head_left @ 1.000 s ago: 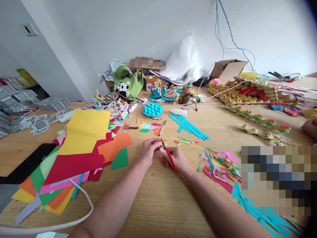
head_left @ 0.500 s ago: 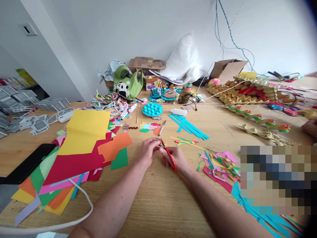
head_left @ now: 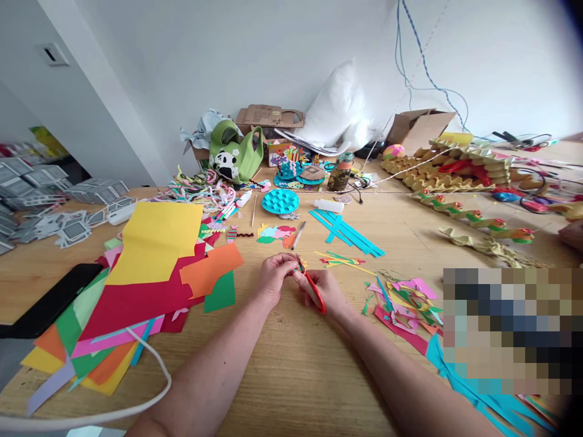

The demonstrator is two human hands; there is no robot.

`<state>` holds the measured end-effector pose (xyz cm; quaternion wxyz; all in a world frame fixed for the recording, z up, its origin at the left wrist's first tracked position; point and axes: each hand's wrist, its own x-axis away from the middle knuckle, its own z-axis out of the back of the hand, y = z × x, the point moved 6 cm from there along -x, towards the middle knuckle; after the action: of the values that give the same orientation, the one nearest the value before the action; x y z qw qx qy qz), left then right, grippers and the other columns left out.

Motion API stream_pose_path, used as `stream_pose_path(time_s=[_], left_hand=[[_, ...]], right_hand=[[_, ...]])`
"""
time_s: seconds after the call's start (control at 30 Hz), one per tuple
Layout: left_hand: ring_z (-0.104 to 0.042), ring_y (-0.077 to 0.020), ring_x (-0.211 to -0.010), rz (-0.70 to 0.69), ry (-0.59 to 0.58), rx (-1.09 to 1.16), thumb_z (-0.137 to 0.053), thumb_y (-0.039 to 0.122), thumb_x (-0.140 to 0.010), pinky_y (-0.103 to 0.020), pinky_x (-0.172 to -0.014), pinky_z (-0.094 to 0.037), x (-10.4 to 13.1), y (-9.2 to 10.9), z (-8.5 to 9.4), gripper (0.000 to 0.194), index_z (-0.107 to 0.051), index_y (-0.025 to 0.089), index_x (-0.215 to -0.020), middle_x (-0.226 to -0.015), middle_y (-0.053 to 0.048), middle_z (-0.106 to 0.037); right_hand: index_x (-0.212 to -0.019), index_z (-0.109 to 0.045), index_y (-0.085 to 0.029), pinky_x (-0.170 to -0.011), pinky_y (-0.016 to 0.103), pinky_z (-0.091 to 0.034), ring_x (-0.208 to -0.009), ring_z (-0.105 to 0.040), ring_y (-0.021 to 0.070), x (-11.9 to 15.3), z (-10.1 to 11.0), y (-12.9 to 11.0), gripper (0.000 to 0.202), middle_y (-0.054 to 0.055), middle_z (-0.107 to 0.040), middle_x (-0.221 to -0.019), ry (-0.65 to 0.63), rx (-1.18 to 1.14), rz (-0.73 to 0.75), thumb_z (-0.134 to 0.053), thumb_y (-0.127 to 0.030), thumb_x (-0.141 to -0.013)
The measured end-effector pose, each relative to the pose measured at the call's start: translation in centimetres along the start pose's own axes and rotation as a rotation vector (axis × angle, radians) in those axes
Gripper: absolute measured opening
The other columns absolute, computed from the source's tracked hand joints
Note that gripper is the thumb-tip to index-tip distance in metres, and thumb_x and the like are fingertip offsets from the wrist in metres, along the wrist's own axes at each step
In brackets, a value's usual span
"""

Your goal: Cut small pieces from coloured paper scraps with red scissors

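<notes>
Red-handled scissors (head_left: 314,291) are in my right hand (head_left: 324,287), their blades pointing up and left toward my left fingertips. My left hand (head_left: 273,276) is closed in a pinch beside the blades; what lies between its fingers is too small and hidden to name. A small yellowish paper piece (head_left: 303,264) shows just behind the blade tips. Beyond my hands lie a pen (head_left: 299,235) and colourful paper fish shapes (head_left: 276,233). Thin paper strips (head_left: 339,260) lie to the right of the blades.
Coloured paper sheets (head_left: 155,243) and a black phone-like object (head_left: 59,300) cover the left side. Blue strips (head_left: 348,233), paper scraps (head_left: 405,303) and egg-carton pieces (head_left: 473,215) are on the right. Behind stand a blue plate (head_left: 280,201), a jar (head_left: 340,173) and a green panda bag (head_left: 234,152).
The scissor blades have shifted very slightly by my left fingertips. Both hands are otherwise in nearly the same place.
</notes>
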<state>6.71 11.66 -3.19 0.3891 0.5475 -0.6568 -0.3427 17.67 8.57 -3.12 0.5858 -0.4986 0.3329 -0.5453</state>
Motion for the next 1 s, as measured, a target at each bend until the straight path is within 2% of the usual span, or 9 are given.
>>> stream_pose_path(time_s=[0.57,1.0], left_hand=[[-0.056,-0.0110,-0.063,-0.006,-0.008,-0.001,-0.070,0.018,-0.054,-0.024,-0.060,-0.042,-0.09,-0.11,0.10,0.008,-0.065,0.013,-0.058,-0.072,-0.002,-0.063],[-0.054,-0.0102,-0.061,0.003,-0.015,-0.015,-0.071,0.018,-0.054,-0.023,-0.058,-0.041,-0.01,-0.04,-0.01,0.010,-0.065,0.012,-0.060,-0.067,-0.001,-0.062]], right_hand=[[-0.048,-0.045,-0.018,-0.036,0.020,-0.025,-0.032,-0.038,0.0078,0.14,-0.06,-0.09,0.061,0.001,-0.051,-0.035,-0.006,-0.003,-0.002,-0.055,-0.072,-0.073],[-0.049,-0.045,-0.019,-0.035,0.020,-0.025,-0.030,-0.037,0.0076,0.18,0.04,-0.13,0.061,0.000,-0.050,-0.034,0.015,-0.015,-0.018,-0.056,-0.075,-0.070]])
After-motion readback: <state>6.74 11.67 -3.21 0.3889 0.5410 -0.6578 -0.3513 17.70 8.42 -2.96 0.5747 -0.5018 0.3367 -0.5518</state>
